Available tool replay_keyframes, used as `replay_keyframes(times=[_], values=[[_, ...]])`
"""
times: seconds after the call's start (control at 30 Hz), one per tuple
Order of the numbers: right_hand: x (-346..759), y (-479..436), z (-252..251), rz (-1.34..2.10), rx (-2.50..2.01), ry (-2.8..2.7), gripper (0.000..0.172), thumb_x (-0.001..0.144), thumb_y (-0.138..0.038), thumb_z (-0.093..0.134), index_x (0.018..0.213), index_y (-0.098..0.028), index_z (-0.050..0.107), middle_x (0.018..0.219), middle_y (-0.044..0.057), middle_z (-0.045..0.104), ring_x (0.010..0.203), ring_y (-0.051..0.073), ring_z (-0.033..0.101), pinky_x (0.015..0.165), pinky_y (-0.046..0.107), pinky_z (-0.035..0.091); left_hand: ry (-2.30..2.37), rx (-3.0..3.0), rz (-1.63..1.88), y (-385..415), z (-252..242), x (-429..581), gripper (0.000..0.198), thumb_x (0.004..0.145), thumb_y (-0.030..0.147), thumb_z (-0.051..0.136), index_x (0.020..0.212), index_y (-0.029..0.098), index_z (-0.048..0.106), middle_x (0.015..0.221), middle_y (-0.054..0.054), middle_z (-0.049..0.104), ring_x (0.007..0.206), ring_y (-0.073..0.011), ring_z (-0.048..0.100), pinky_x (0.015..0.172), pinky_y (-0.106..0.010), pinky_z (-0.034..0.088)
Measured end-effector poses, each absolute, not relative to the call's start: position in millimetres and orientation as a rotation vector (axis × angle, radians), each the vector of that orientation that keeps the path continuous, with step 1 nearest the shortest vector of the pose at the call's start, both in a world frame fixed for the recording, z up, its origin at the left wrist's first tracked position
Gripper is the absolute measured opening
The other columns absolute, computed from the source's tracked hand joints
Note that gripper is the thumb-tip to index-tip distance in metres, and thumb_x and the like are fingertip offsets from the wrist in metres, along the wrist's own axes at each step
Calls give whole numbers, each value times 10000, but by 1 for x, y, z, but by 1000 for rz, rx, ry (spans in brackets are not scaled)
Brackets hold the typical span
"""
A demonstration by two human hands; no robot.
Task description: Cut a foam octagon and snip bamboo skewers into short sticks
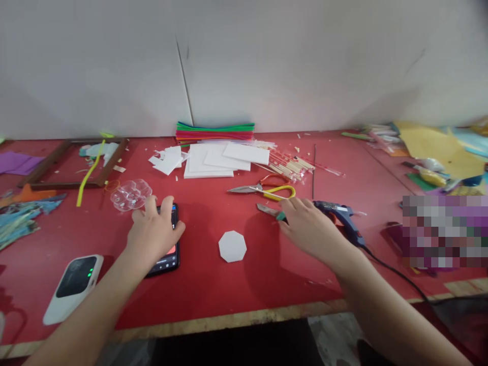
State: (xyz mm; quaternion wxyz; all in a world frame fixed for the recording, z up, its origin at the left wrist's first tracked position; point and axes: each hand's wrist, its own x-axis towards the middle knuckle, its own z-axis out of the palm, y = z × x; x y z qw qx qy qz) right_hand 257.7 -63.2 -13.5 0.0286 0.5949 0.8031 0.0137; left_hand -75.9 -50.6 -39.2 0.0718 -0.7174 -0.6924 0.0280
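My left hand reaches over a black smartphone with a lit screen, its fingers spread and partly hiding the phone. Beyond it is a clear flower-shaped plastic case. My right hand is closed over the green handle of a utility knife, whose blade points left; most of the handle is hidden beneath the fingers. Between my hands a white octagon piece lies flat on the red table. Scissors with orange and yellow handles rest just past the knife.
White sheets and coloured pipe cleaners lie near the wall, with wooden sticks beside them. A blue glue gun with a trailing cord is at my right. A white device and a brown frame are to the left.
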Motion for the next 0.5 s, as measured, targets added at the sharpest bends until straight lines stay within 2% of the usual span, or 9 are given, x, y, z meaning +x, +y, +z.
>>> replay_keyframes(times=[0.1,0.2,0.33,0.4,0.5], values=[[275,-66,-17,28,1801,2342,253,782,-55,513,1008,-121,605,1026,178,675,998,339,645,818,422,482,-2033,-2169,134,-60,-38,-72,556,917,387,448,1392,98,466,1434,-292,377,936,-402,608,754,-485,490],[276,-69,-22,-22,1770,2372,262,740,-61,522,973,-154,597,1049,146,673,1040,317,632,830,383,456,-2012,-2217,202,-69,-34,-66,518,941,362,426,1387,105,484,1443,-289,385,926,-412,622,704,-461,499],[274,-60,-12,-175,1865,2390,220,765,-157,553,979,-164,601,970,99,679,862,262,650,707,338,435,-2015,-2239,228,-70,-25,-59,489,965,335,425,1401,120,480,1441,-263,429,957,-408,642,701,-457,526],[279,-41,1,-141,1952,2455,249,802,-208,581,1046,-169,611,989,91,682,835,233,642,683,312,420,-2020,-2262,165,-68,-21,-54,483,975,345,423,1392,108,486,1387,-246,505,1015,-412,637,763,-494,540],[294,11,22,62,2043,2493,284,875,-219,568,1146,-155,624,1108,116,671,977,218,621,746,295,405,-1899,-2509,-59,-70,-21,-40,462,987,363,434,1334,74,532,1299,-220,607,1179,-382,589,977,-509,496]])
